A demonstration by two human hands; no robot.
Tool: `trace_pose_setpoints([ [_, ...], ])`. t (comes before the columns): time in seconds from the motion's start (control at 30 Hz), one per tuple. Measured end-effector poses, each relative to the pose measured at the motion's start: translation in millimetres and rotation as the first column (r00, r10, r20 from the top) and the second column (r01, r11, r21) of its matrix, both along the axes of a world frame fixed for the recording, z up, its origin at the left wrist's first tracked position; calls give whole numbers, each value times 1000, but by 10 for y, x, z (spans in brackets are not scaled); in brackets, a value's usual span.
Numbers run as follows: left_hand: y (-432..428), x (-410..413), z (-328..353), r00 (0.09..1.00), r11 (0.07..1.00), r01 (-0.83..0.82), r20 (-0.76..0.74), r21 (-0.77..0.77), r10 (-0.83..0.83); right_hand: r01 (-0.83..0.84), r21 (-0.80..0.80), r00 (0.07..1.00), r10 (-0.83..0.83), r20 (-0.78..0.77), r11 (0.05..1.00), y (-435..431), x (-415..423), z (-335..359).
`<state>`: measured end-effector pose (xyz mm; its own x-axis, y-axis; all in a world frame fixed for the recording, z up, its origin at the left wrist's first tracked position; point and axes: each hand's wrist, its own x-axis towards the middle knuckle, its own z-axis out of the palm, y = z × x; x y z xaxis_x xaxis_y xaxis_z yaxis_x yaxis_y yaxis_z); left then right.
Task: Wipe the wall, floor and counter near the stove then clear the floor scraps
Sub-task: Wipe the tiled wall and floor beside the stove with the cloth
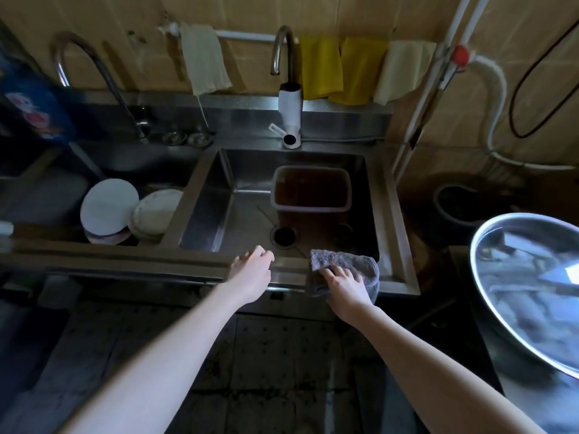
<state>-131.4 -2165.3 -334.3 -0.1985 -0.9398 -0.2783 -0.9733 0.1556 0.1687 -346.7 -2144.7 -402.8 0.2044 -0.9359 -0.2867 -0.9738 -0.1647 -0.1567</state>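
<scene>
A grey folded cloth (347, 264) lies draped over the front rim of the steel sink (219, 195). My right hand (344, 285) rests on top of the cloth, fingers spread and slightly bent over it. My left hand (252, 267) hovers over the same front rim to the left of the cloth, fingers loosely curled and holding nothing. The tiled floor (266, 355) below is dark and speckled with dirt.
In the sink stands a plastic tub (310, 189) of brown water, behind the drain (283, 236). A white tap (289, 98) rises at the back. Plates (109, 208) fill the left basin. A large steel basin (532, 283) sits at right. Yellow cloths (341, 68) hang on the wall.
</scene>
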Motion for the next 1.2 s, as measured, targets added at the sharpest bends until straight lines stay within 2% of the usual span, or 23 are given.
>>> trace_pose_setpoints([
  [0.23,30,66,-78,999,1000,22,-30,-8,-22,-62,-102,997,56,-60,993,-23,-6,-53],
  [0.47,118,55,-15,997,997,71,-26,-21,-71,-27,-61,997,31,64,998,144,-52,148],
  [0.77,453,-363,326,987,986,147,-52,-76,-152,182,-205,968,-138,209,962,799,-419,801],
  [0.97,919,-883,550,962,956,262,-36,-130,-269,348,-285,906,-242,348,893,1652,-830,1135],
  [1.2,1753,-1661,798,902,891,424,-14,-160,-431,490,-353,852,-352,387,797,2829,-1382,1523],
])
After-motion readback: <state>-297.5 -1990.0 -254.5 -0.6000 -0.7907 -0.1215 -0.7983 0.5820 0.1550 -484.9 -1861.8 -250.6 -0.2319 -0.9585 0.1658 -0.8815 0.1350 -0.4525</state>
